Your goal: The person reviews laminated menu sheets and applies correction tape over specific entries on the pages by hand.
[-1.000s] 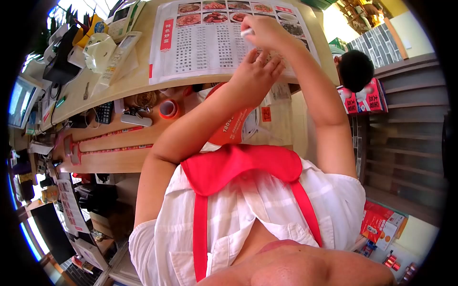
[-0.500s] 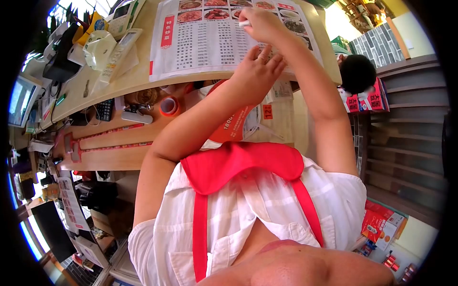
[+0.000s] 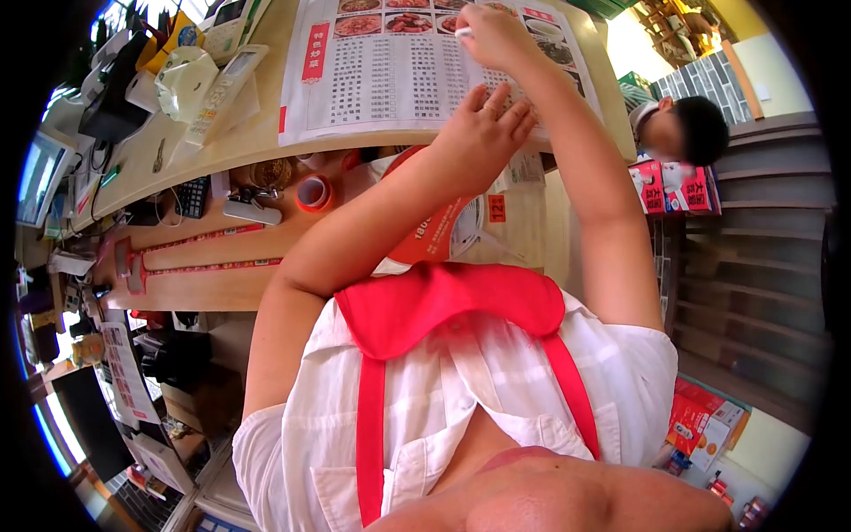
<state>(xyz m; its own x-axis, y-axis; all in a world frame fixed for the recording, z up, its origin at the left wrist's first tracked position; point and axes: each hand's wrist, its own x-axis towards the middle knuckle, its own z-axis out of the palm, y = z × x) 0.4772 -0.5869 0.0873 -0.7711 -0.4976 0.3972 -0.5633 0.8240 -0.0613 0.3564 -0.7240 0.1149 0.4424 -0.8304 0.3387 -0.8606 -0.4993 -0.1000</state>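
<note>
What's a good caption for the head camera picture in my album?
Left hand over a big food menu, right hand pinching a small white thing.

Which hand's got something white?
The right hand, farther up the printed sheet: its fingers pinch a small white thing. The left hand, nearer the sheet's lower edge, is spread, nothing visible in it.

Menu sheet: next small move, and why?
Probably a short wipe across the menu sheet with the small white item in the right hand: it's pinched beside the food photos, and the left hand lies spread near the sheet's front edge, apparently steadying it.
</note>
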